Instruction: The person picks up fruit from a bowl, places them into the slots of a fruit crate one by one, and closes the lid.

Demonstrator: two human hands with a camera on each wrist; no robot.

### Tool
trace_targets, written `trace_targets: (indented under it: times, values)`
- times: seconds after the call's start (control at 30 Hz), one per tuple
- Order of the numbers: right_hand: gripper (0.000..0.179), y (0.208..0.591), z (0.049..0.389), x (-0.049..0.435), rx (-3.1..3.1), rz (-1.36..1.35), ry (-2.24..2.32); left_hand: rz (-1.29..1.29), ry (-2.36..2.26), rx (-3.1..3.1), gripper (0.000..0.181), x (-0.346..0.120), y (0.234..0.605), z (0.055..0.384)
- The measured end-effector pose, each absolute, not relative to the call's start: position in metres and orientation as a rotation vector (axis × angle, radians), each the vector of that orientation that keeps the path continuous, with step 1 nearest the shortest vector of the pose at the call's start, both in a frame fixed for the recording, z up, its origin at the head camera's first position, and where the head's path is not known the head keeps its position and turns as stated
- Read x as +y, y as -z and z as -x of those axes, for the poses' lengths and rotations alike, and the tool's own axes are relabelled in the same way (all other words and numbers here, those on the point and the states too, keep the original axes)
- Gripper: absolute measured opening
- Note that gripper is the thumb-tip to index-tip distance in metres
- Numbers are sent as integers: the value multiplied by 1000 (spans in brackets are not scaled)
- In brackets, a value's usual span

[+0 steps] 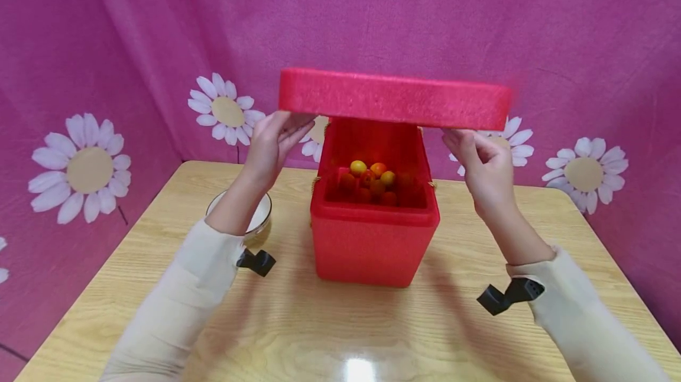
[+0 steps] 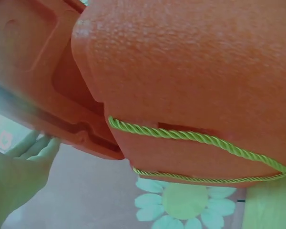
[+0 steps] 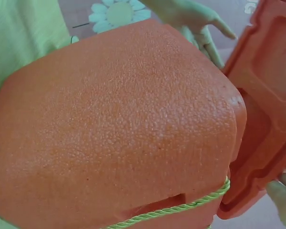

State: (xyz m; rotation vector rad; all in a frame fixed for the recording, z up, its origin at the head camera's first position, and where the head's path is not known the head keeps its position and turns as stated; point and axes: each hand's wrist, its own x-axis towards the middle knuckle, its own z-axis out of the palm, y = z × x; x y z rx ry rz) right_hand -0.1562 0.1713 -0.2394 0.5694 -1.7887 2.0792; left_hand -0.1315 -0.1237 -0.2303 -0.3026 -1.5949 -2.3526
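A red box lid [image 1: 393, 98] is raised and tilted above an open red box [image 1: 372, 252]. My left hand [image 1: 271, 142] holds the lid at its left side, fingers reaching under the rim; its thumb is largely hidden. On the right side my right hand [image 1: 486, 166] holds the lid by its lower edge. In the left wrist view the lid's recessed underside [image 2: 19, 38] shows above the left fingers. Several small round orange and yellow fruits [image 1: 378, 184] lie inside the box, partly in shadow.
A white bowl [image 1: 260, 216] stands left of the box, partly covered by the left forearm. Twisted gold cord [image 2: 181, 135] runs along the box's side. The wooden table [image 1: 298, 334] ends at a pink cloth wall [image 1: 372, 21] with daisies.
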Motion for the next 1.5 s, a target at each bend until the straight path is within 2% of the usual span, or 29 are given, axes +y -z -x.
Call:
trace_targets:
  times: [0.17,0.3,0.67,1.1,1.5]
  values:
    - [40,240,151,182,-2015,-443,-2097,378,2386,-1750,45,-133,242,130]
    - [43,245,154,189,-2071,-529,-2199,409,2376,-1861,48,-136,248,129]
    - [39,265,167,199,-2050,-834,-2143,352,2071,-2065,41,-141,268,128]
    - [45,279,170,201,-2066,-819,-2223,301,2002,-2047,38,-135,285,134]
    - [42,279,173,198,-2012,-858,-2198,297,2027,-2028,38,-136,282,134]
